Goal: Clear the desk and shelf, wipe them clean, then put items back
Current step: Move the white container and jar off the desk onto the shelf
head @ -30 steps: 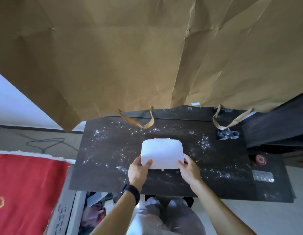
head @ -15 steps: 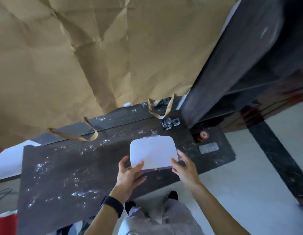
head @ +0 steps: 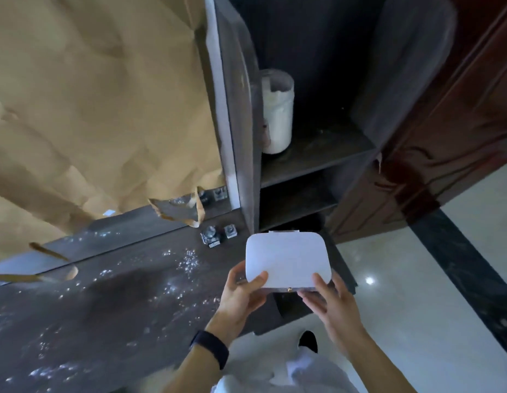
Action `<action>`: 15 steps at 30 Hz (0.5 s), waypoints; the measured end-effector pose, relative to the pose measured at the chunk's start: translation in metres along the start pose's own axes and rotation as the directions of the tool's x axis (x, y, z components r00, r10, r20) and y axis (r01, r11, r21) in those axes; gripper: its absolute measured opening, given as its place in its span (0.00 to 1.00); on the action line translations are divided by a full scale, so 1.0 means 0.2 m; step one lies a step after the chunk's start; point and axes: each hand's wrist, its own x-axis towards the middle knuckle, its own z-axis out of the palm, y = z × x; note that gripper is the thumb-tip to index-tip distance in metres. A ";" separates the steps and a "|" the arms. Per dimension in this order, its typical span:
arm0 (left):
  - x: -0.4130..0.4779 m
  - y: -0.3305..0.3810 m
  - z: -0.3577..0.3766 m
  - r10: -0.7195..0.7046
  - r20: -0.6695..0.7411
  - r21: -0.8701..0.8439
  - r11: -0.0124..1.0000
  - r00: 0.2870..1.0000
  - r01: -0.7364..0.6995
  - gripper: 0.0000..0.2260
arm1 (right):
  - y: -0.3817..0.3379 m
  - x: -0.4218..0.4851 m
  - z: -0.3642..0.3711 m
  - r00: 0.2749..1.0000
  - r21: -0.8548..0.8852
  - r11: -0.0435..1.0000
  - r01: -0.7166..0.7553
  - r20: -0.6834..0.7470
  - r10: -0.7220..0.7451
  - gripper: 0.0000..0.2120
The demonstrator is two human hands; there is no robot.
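Observation:
A flat white box [head: 287,258] with rounded corners hangs above the right end of the dark desk [head: 110,302]. My left hand [head: 242,293] grips its near left corner, thumb on the lid. My right hand [head: 328,299] grips the near right corner the same way. The desk top is speckled with white dust. To the right stands the dark shelf unit [head: 317,154], with a white jar [head: 276,112] on its upper board.
Two small glass bottles [head: 216,235] stand on the desk beside the shelf's side panel. Crumpled brown paper [head: 90,109] covers the wall behind the desk, with loose strips hanging down. A dark red wooden door [head: 450,131] is right of the shelf. Pale glossy floor lies below right.
The view has swung right toward the shelf. Both hands have carried the white box from the desk's middle to its right end, now lifted in front of the shelf's lower boards.

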 end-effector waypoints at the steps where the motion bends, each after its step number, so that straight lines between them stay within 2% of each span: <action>1: 0.01 -0.01 0.08 0.021 -0.021 0.055 0.998 1.000 -0.020 0.20 | -0.05 0.03 -0.07 1.000 0.027 1.000 -0.015 0.006 0.015 0.22; 2: 0.00 0.00 0.15 0.043 -0.052 0.120 0.992 0.998 -0.036 0.21 | -0.10 0.07 -0.13 0.999 0.053 0.997 -0.050 0.016 0.049 0.23; 4: 0.01 0.03 0.25 0.141 -0.129 0.229 0.967 0.982 -0.109 0.28 | -0.22 0.13 -0.20 0.995 0.097 0.992 -0.079 0.061 0.073 0.36; 5: 0.03 0.07 0.28 0.218 -0.183 0.302 0.940 0.959 -0.156 0.31 | -0.29 0.16 -0.20 0.993 0.105 0.990 -0.091 0.080 0.083 0.37; 8: 0.07 0.23 0.35 0.495 -0.272 0.497 0.806 0.825 -0.320 0.33 | -0.38 0.33 -0.20 0.995 0.053 0.996 -0.073 0.076 0.069 0.22; 11: 0.07 0.37 0.42 0.657 -0.233 0.605 0.675 0.717 -0.422 0.31 | -0.46 0.51 -0.11 0.994 -0.006 1.000 -0.018 0.111 0.018 0.21; 13: 0.07 0.41 0.48 0.677 -0.189 0.638 0.635 0.711 -0.435 0.30 | -0.50 0.61 -0.03 0.990 -0.042 0.999 -0.032 0.138 0.037 0.25; 15: 0.08 0.40 0.52 0.672 -0.180 0.651 0.629 0.719 -0.425 0.33 | -0.51 0.69 0.02 0.983 -0.107 0.993 -0.051 0.169 0.069 0.26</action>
